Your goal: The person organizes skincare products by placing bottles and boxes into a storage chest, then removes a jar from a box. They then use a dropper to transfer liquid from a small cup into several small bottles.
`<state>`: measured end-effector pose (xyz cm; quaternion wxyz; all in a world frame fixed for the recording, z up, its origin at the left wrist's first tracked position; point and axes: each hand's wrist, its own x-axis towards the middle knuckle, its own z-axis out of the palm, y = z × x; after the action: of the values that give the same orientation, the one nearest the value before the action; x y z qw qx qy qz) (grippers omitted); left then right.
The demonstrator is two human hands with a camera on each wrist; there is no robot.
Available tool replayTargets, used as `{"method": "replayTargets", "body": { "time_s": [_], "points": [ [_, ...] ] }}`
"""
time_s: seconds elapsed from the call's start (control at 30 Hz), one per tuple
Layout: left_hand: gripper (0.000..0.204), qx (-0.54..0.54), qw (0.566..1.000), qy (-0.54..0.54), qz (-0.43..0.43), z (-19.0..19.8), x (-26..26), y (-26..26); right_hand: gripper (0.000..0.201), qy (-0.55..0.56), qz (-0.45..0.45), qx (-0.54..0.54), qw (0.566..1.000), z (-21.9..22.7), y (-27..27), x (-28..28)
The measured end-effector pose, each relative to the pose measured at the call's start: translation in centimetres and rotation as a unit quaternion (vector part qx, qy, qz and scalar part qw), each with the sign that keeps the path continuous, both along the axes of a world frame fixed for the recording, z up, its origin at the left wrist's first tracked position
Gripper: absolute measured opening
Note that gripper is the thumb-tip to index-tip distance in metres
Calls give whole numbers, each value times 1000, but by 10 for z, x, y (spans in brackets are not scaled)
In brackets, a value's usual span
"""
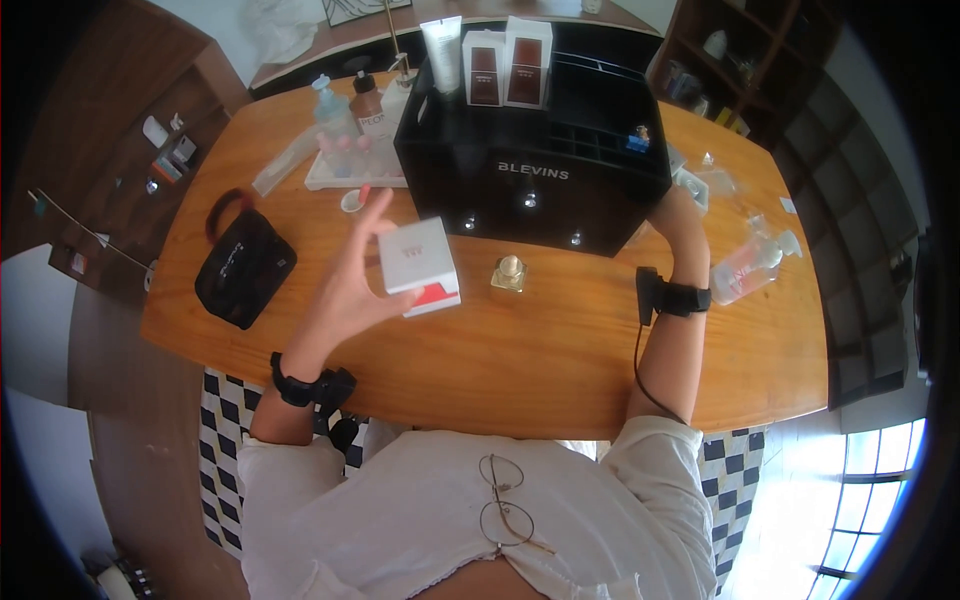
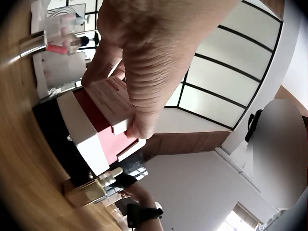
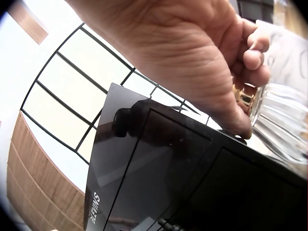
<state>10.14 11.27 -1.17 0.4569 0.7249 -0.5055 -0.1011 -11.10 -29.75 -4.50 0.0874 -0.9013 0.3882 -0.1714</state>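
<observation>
My left hand [image 1: 350, 265] grips a small white box [image 1: 415, 255] above the table, thumb on one side and fingers on the other. A red inner part shows at the box's lower side; in the left wrist view the box [image 2: 79, 132] has a dark red band. My right hand [image 1: 680, 225] is low beside the right side of the black organizer [image 1: 450, 170]. In the right wrist view its fingers pinch the gold neck of a ribbed clear glass bottle [image 3: 281, 120]. A small gold-toned perfume bottle [image 1: 510, 275] stands on the table between the hands.
The organizer carries a white tube [image 1: 442, 55] and two boxed products [image 1: 527, 65]. At left lie a black pouch [image 1: 245, 268] and a white tray [image 1: 345, 180] with bottles around it. A pump bottle [image 1: 750, 268] lies at right near clear plastic pieces [image 1: 725, 180].
</observation>
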Motion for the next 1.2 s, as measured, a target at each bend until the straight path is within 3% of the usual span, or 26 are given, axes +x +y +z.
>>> {"method": "replayTargets", "body": {
  "time_s": [0.17,0.43,0.53,0.63,0.67,0.73,0.87,1.0,1.2],
  "points": [
    [109,45,998,-19,-46,-30,6,-10,43,-31,4,-12,999,-7,-4,-2],
    [110,59,989,-80,-106,-31,10,-31,41,-8,-7,-12,1000,-6,-4,-3],
    [89,44,975,-173,-132,-4,6,-30,41,-22,-8,-13,1000,-1,3,-4],
    [54,37,981,-79,-175,22,25,-28,40,-31,-7,-16,999,-5,0,-4],
    [27,33,987,-26,-155,45,25,-30,40,-33,-3,-14,999,-2,4,-4],
    [23,-44,988,-72,-131,74,37,-43,40,-40,2,-6,999,1,8,-4],
    [31,-163,967,-153,-121,107,65,-108,38,-46,1,6,999,8,15,-3],
    [48,-142,951,-255,-103,100,95,-166,40,-66,15,-26,997,-5,4,-5],
    [75,-52,925,-375,-30,74,115,-201,43,-47,0,-5,999,-3,6,-6]
  ]
}}
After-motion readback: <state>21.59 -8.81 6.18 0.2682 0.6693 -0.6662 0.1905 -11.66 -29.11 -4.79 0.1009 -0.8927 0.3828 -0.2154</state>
